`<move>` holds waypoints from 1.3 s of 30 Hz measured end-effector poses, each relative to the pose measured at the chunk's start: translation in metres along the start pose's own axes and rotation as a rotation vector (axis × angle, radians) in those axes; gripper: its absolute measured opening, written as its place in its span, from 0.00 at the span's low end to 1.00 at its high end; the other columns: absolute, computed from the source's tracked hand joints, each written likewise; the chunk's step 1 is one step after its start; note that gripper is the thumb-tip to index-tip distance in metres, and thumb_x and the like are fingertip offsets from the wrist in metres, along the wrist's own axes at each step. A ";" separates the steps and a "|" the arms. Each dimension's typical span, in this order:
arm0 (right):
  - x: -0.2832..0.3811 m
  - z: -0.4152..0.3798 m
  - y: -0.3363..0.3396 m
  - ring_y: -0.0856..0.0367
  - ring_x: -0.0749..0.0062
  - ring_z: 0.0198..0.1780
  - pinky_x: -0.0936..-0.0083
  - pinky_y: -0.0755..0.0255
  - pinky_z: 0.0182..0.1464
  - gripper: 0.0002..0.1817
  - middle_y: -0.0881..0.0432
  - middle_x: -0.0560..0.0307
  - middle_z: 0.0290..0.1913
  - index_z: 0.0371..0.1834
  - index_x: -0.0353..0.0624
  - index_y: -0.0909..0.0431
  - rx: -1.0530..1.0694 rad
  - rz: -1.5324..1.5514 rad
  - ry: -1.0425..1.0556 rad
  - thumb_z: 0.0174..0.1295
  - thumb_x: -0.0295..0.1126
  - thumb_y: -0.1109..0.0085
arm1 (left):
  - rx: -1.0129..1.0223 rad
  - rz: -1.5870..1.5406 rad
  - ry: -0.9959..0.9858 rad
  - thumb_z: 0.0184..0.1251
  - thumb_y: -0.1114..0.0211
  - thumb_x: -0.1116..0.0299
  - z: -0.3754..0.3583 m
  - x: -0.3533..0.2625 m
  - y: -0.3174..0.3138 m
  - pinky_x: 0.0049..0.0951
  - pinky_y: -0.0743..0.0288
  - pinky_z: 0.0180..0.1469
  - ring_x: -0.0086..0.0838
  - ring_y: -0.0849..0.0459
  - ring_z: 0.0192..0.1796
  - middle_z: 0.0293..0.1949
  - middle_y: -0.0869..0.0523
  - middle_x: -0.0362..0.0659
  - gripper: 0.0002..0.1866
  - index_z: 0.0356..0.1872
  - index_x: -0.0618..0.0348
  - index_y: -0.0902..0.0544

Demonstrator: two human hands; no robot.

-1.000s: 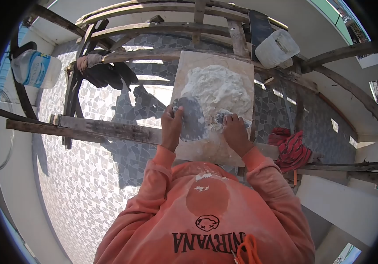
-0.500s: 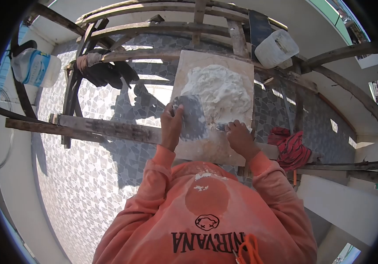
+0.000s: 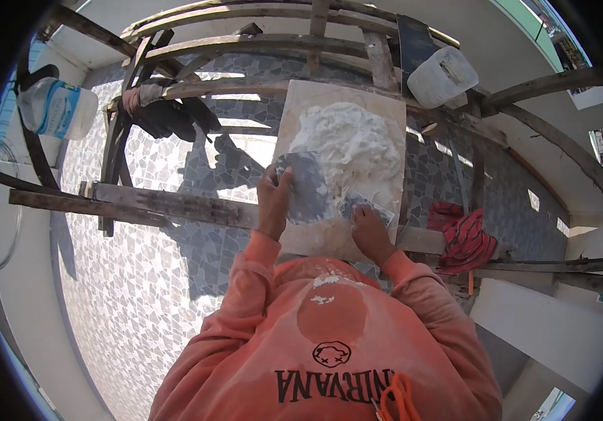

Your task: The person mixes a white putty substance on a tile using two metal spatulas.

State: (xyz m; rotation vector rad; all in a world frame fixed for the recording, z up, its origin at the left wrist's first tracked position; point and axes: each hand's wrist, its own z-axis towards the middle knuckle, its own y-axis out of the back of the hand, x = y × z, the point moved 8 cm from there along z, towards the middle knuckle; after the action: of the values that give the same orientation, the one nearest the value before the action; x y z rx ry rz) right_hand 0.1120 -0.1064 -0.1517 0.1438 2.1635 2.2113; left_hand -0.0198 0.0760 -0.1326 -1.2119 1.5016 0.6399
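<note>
A mound of wet white plaster [image 3: 350, 140] is heaped on a pale board [image 3: 315, 242] in front of me. My left hand [image 3: 272, 196] grips a wide grey plastering blade [image 3: 306, 186] by its left edge, over the board's left side. White smears mark the blade's face. In my right hand [image 3: 370, 226] is a smaller putty knife [image 3: 380, 210], held low at the near edge of the mound, to the right of the larger blade. My fingers cover much of the putty knife, including its handle.
Wooden scaffold beams [image 3: 175, 203] surround the board. A translucent plastic container [image 3: 442, 77] sits at the back right; a red striped cloth [image 3: 464, 237] hangs over a beam at right. Dark cloth [image 3: 168, 112] and a blue-labelled jug [image 3: 56, 109] are at left. Stone-patterned tiled floor [image 3: 119, 281] lies below.
My right hand has shifted slightly left and nearer to me, turning the putty knife so more of its blade shows. My left hand and the wide blade stay nearly still.
</note>
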 end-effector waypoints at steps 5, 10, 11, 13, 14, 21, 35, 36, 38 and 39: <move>-0.006 0.007 0.030 0.26 0.59 0.50 0.63 0.29 0.51 0.13 0.22 0.52 0.44 0.45 0.34 0.20 0.135 -0.045 0.073 0.61 0.30 0.45 | -0.003 0.039 -0.033 0.74 0.38 0.65 -0.003 -0.004 0.005 0.17 0.36 0.31 0.11 0.30 0.30 0.31 0.22 0.30 0.11 0.47 0.64 0.20; -0.002 -0.001 -0.007 0.26 0.60 0.50 0.63 0.29 0.51 0.15 0.22 0.52 0.45 0.47 0.33 0.20 0.151 -0.057 0.117 0.60 0.29 0.44 | -0.050 0.051 -0.022 0.73 0.39 0.66 -0.002 -0.005 0.009 0.21 0.34 0.31 0.14 0.29 0.30 0.29 0.21 0.32 0.12 0.46 0.65 0.19; 0.002 -0.005 -0.015 0.26 0.60 0.50 0.63 0.29 0.51 0.15 0.22 0.52 0.45 0.48 0.34 0.20 0.190 -0.040 0.168 0.60 0.29 0.43 | -0.059 0.036 -0.037 0.73 0.38 0.65 -0.001 -0.008 0.010 0.21 0.35 0.31 0.14 0.29 0.30 0.29 0.22 0.32 0.12 0.45 0.65 0.19; -0.002 0.007 0.024 0.26 0.59 0.51 0.63 0.29 0.51 0.14 0.22 0.51 0.45 0.46 0.34 0.19 0.169 -0.021 0.118 0.60 0.29 0.44 | -0.079 0.030 -0.027 0.73 0.38 0.65 -0.003 -0.005 0.017 0.20 0.36 0.30 0.14 0.30 0.30 0.28 0.23 0.32 0.11 0.44 0.64 0.19; -0.005 0.017 0.043 0.26 0.59 0.51 0.62 0.29 0.50 0.13 0.22 0.51 0.45 0.45 0.34 0.19 0.121 -0.038 0.100 0.61 0.29 0.44 | -0.084 0.041 -0.014 0.73 0.38 0.65 0.001 0.000 0.024 0.20 0.36 0.30 0.13 0.30 0.29 0.28 0.23 0.32 0.11 0.43 0.64 0.19; 0.008 0.013 0.000 0.25 0.59 0.51 0.62 0.29 0.51 0.13 0.21 0.52 0.46 0.45 0.33 0.16 0.248 -0.063 0.237 0.61 0.29 0.42 | -0.108 0.020 -0.043 0.73 0.39 0.65 0.002 -0.008 0.028 0.19 0.37 0.30 0.13 0.32 0.28 0.27 0.25 0.31 0.09 0.39 0.62 0.20; 0.016 0.036 0.030 0.25 0.59 0.52 0.61 0.29 0.50 0.11 0.21 0.51 0.45 0.39 0.36 0.15 0.110 -0.072 0.207 0.60 0.30 0.43 | -0.120 -0.019 -0.031 0.73 0.39 0.67 0.005 -0.010 0.035 0.21 0.32 0.35 0.14 0.26 0.33 0.33 0.18 0.34 0.09 0.43 0.63 0.19; 0.020 0.030 0.002 0.26 0.59 0.52 0.61 0.29 0.50 0.11 0.21 0.50 0.45 0.39 0.36 0.15 0.154 -0.038 0.243 0.59 0.30 0.43 | -0.115 -0.033 -0.030 0.73 0.39 0.67 0.004 -0.011 0.033 0.20 0.31 0.35 0.14 0.26 0.33 0.33 0.18 0.35 0.09 0.43 0.63 0.18; 0.029 0.018 -0.020 0.26 0.59 0.52 0.62 0.29 0.50 0.12 0.21 0.50 0.45 0.40 0.34 0.15 0.206 -0.052 0.313 0.59 0.31 0.43 | -0.109 -0.043 -0.034 0.74 0.39 0.67 0.003 -0.012 0.033 0.21 0.31 0.35 0.14 0.26 0.33 0.33 0.18 0.34 0.09 0.44 0.64 0.18; 0.026 0.024 -0.008 0.26 0.59 0.53 0.62 0.29 0.50 0.13 0.21 0.50 0.45 0.40 0.34 0.15 0.220 -0.058 0.289 0.59 0.31 0.43 | -0.113 -0.053 -0.039 0.74 0.39 0.67 0.004 -0.013 0.034 0.21 0.31 0.35 0.14 0.26 0.34 0.33 0.18 0.34 0.10 0.44 0.64 0.18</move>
State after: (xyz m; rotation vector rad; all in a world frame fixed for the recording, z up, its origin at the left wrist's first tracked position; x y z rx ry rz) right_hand 0.0878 -0.0797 -0.1580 -0.2451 2.5187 2.0672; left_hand -0.0499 0.0961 -0.1282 -1.3139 1.4123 0.7168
